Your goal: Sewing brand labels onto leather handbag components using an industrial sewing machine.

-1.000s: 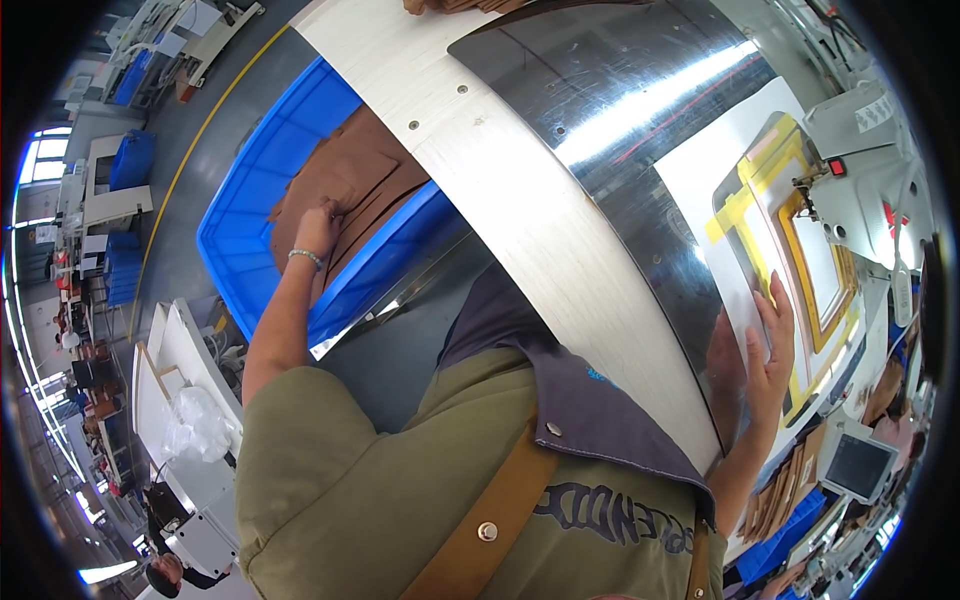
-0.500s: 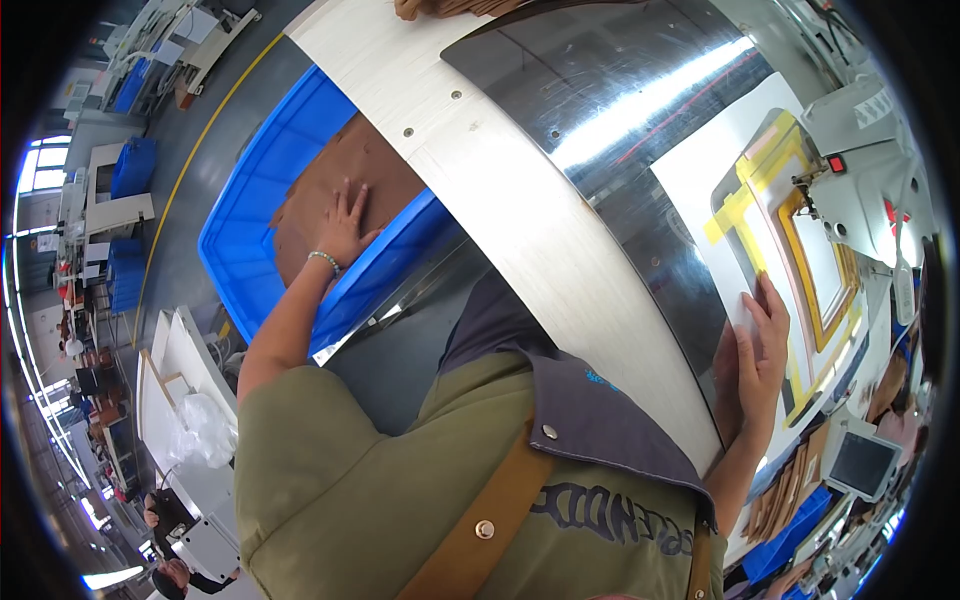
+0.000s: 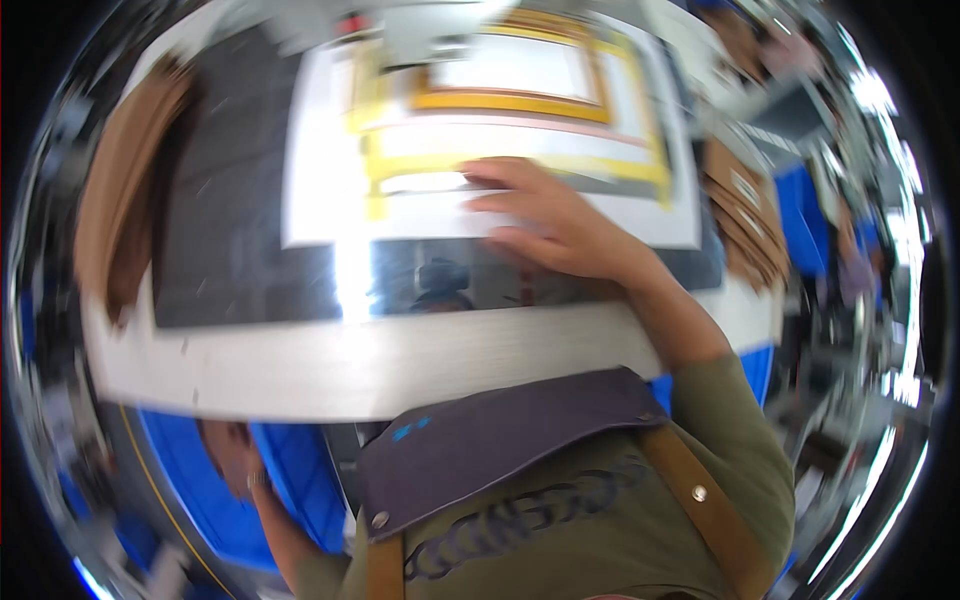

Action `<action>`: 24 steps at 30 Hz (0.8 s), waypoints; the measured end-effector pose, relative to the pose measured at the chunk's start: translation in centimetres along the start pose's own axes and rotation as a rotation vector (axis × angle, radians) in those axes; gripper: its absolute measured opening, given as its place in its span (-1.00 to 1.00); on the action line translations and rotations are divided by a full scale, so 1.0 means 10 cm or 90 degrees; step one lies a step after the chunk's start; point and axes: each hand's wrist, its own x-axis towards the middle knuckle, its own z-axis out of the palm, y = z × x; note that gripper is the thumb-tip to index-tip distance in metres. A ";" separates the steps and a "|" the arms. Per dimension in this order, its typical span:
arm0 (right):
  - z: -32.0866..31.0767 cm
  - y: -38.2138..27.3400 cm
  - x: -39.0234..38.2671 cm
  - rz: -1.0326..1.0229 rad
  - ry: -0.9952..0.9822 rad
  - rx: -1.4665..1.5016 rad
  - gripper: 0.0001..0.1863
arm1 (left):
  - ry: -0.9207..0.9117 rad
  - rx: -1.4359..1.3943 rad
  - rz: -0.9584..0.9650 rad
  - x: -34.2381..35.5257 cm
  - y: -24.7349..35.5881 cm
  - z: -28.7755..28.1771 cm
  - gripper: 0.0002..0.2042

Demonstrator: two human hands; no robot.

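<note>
My right hand (image 3: 535, 215) is open, fingers spread, over the lower edge of a white board (image 3: 310, 195) with yellow tape and a yellow rectangular frame (image 3: 510, 105). The board lies on a dark, glossy plate (image 3: 220, 220). A pale machine part (image 3: 415, 30), blurred, sits above the frame. My left hand (image 3: 240, 460) is low at the left, in the blue bin (image 3: 182, 490) by the brown material under the table edge; its fingers are too smeared and shaded to read.
A white tabletop (image 3: 270, 370) runs along the front. Brown stacked pieces (image 3: 130, 190) lie at the left, more (image 3: 740, 220) at the right, near another blue bin (image 3: 800, 215). Blurred shapes, possibly co-workers, are at the far right.
The view has swung right to face the table, blurring it. The bin with my left hand now shows at lower left; my right hand appears central, still over the board.
</note>
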 end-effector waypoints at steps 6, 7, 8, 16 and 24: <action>-0.51 -0.09 -0.23 -0.040 0.120 -0.098 -0.70 | 0.514 -0.018 -0.096 0.29 0.81 -1.15 -0.49; -0.72 -0.01 -0.26 -0.027 0.177 -0.091 -0.72 | 0.619 -0.064 0.043 0.32 1.15 -1.31 -0.54; -0.96 0.08 -0.34 -0.014 0.217 -0.136 -0.71 | 0.733 -0.105 0.145 0.41 1.61 -1.37 -0.58; -0.77 0.46 -0.62 0.125 0.178 -0.289 -0.62 | 0.193 -0.137 0.522 0.44 5.01 -0.06 -0.74; -0.44 0.57 -0.54 0.038 0.129 -0.379 -0.61 | -0.077 0.060 0.841 0.54 6.46 1.18 -0.68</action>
